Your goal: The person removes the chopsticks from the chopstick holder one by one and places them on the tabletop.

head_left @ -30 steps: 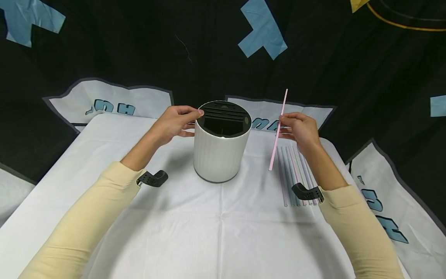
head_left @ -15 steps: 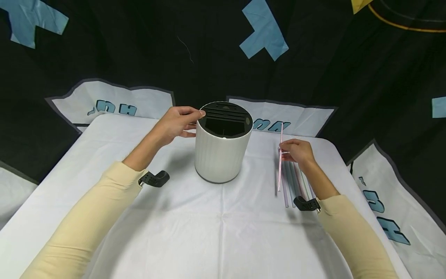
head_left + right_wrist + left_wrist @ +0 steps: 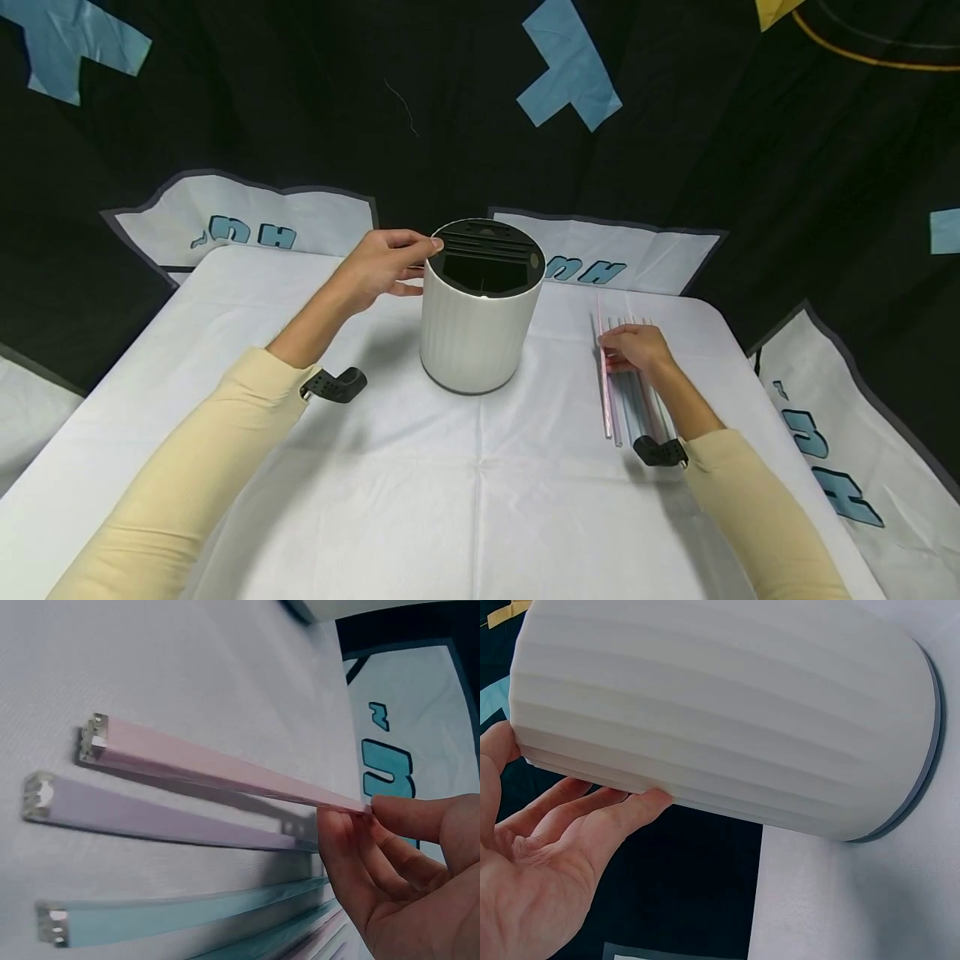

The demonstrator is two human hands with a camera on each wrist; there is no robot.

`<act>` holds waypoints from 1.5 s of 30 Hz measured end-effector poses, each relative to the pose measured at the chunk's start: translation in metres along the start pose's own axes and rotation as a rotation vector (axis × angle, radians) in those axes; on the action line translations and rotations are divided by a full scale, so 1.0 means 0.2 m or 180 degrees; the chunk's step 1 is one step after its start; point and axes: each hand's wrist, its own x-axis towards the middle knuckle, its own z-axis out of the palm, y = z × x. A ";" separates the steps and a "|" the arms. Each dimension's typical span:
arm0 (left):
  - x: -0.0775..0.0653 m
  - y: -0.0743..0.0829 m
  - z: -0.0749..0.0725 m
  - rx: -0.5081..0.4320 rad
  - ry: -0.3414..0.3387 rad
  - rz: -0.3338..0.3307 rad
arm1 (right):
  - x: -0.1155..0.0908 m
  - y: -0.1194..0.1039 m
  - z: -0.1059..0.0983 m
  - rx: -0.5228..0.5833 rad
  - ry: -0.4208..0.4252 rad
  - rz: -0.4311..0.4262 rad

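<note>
A white ribbed cylindrical holder (image 3: 480,342) with a slotted black top (image 3: 487,242) stands upright on the table. My left hand (image 3: 378,267) holds it at the upper left, thumb tip at the rim; in the left wrist view, the fingertips (image 3: 656,801) touch its ribbed side. At the right, my right hand (image 3: 636,348) pinches a slim pink stick (image 3: 210,769) between thumb and fingers. It lies close over the table, alongside a purple stick (image 3: 150,814) and a teal stick (image 3: 165,911). Their near ends look clear and shiny.
More pastel sticks (image 3: 651,400) lie in a row beneath my right hand and wrist, partly hidden. A white cloth (image 3: 390,517) covers the table. Behind it hangs a black backdrop (image 3: 300,100) with blue tape pieces. White lettered panels (image 3: 607,250) border the table.
My right hand has lowered the pink stick from upright in the air to beside the row of sticks, moving down and toward me. The left hand and the holder have stayed in place.
</note>
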 end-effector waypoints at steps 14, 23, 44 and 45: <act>0.00 -0.01 0.00 0.0040 0.0012 -0.0027 | 0.00 0.08 0.03 -0.0196 0.0221 0.0073; 0.01 -0.01 0.01 0.0029 -0.0035 0.0011 | -0.01 0.10 0.03 -0.0255 0.0260 0.0055; -0.04 0.02 0.02 0.0504 -0.0064 -0.0123 | -0.11 0.01 0.02 -0.1051 0.0451 -0.0564; -0.05 0.02 0.01 0.0584 -0.0061 -0.0134 | -0.12 0.00 0.02 -0.1216 0.0455 -0.0664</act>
